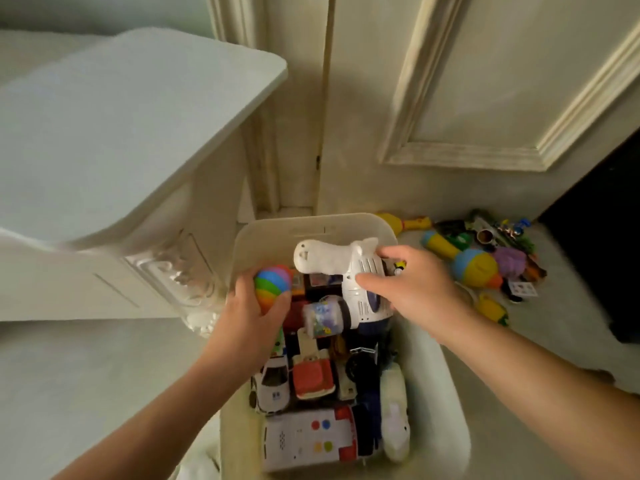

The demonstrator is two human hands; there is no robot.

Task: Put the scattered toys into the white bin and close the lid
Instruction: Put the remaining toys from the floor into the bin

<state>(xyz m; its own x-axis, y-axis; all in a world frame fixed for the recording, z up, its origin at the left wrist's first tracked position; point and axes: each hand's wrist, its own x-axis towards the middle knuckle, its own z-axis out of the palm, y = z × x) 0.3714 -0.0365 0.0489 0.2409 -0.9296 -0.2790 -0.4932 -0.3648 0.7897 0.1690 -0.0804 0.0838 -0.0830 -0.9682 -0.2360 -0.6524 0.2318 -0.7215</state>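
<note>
We note the left hand (250,308) curled round a rainbow-striped ball (273,285), over the far-left corner of the white bin (273,237). Just right of it, the right hand (414,289) grips a white toy blaster (346,271) above the bin's packed toys. The scattered toys (479,268) lie on the floor, right of that hand.

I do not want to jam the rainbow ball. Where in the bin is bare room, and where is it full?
Room shows only in the far left corner of the white bin, between its wall and the white toy blaster. From there to the near wall it is crowded: white car, red car, button toy.
</note>
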